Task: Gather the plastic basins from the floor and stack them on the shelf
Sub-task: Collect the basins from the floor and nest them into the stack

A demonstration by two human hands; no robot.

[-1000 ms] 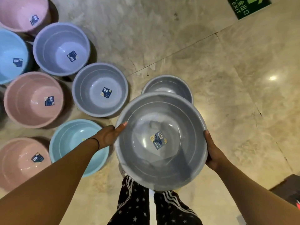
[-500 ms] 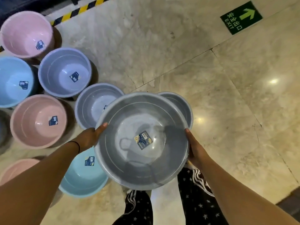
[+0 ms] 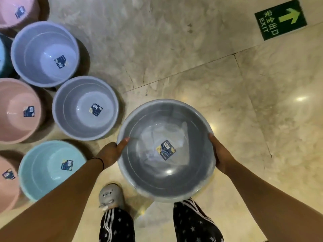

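I hold a large grey plastic basin (image 3: 166,173) level over the marble floor, between both hands. My left hand (image 3: 113,151) grips its left rim with the thumb over the edge. My right hand (image 3: 220,154) grips the right rim. A blue label sits in the basin's bottom. On the floor to the left stand several more basins: a smaller grey one (image 3: 85,108), a lavender one (image 3: 44,54), a pink one (image 3: 19,110) and a light blue one (image 3: 52,169). No shelf is in view.
More pink basins sit at the top left (image 3: 17,9) and bottom left (image 3: 7,182), and a blue one (image 3: 4,55) at the left edge. A green exit sign (image 3: 280,19) is stuck to the floor at top right. My slippered foot (image 3: 111,195) stands below the held basin.
The held basin has shifted right, away from the floor basins. The second grey basin seen behind it earlier is now out of sight beneath it. Both hands keep their grip.
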